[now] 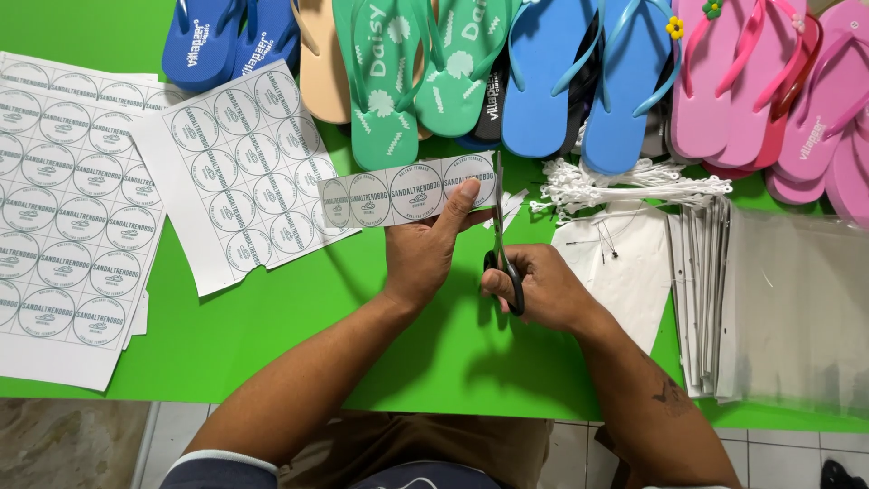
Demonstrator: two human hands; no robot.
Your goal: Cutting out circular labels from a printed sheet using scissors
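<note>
My left hand (424, 249) pinches a paper strip (394, 195) printed with a row of round labels, holding it level above the green table (272, 317). My right hand (543, 288) grips black-handled scissors (501, 240), blades pointing up and away from me. The blades meet the right end of the strip, beside my left thumb. Small white paper offcuts (511, 206) lie just right of the blades.
Sheets of round labels (240, 172) and a stack of them (63, 217) lie at the left. Flip-flops in blue, green, beige and pink (543, 72) line the far edge. White string ties (625, 186), white paper and clear plastic bags (787, 308) sit at the right.
</note>
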